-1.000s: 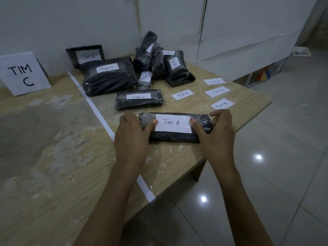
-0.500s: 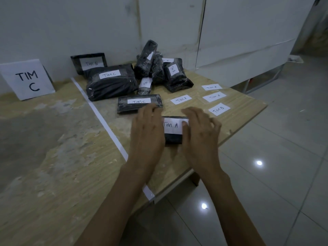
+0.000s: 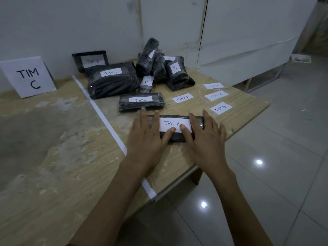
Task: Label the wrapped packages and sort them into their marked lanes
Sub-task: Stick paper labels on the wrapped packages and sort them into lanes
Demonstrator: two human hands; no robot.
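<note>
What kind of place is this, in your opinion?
Probably an improvised parcel-sorting station indoors: black wrapped packages with handwritten team labels, a "TIM C" sign, and a white tape line dividing a worn wooden table.

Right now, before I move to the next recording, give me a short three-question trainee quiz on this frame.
1. True or false: both hands, the left hand and the right hand, lie flat on the package nearest the person.
2. What is written on the label of that package?
   A. Tim A
   B. Tim B
   C. Tim C
3. How many loose labels lie on the table to the right of the packages, and which one reads differently from the others?

Key
1. True. The fingers are spread and the thumbs press the label.
2. A.
3. Four; three read Tim A, and the Tim B label nearest the table edge is the odd one.
</note>
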